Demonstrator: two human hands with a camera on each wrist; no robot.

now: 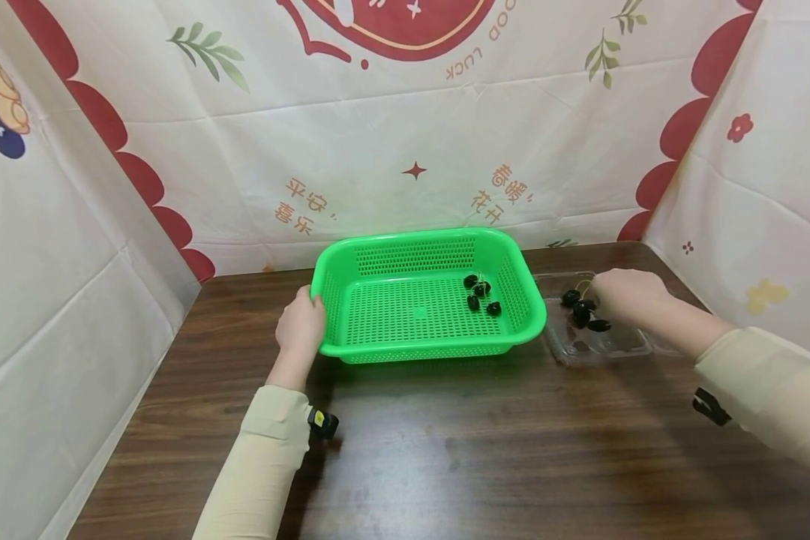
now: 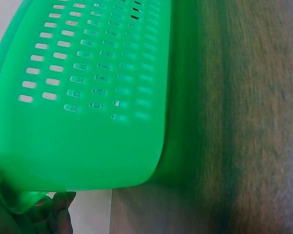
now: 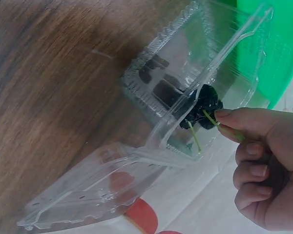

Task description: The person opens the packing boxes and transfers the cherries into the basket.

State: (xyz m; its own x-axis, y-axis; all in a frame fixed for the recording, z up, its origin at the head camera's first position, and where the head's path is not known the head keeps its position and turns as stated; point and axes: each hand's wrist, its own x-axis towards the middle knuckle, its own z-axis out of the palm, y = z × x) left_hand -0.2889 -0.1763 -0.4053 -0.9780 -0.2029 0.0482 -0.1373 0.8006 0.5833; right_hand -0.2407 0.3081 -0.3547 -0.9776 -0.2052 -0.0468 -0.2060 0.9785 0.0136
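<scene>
A green plastic basket (image 1: 418, 349) with slotted walls stands on the table, several dark cherries (image 1: 473, 303) lying in its right part. My left hand (image 1: 301, 321) grips the basket's left rim; in the left wrist view only some of its fingers (image 2: 63, 222) show below the green wall. To the right, my right hand (image 1: 631, 294) is over a clear plastic clamshell box (image 1: 601, 352). Thumb and forefinger pinch a thin green stem (image 3: 211, 117) joined to dark cherries (image 3: 208, 97) at the box; the other fingers are curled.
The box's clear lid (image 3: 88, 190) lies folded open beside it. A brown wooden table (image 1: 445, 450) extends in front of the basket. White printed cloth (image 1: 378, 142) hangs close behind the basket and along both sides.
</scene>
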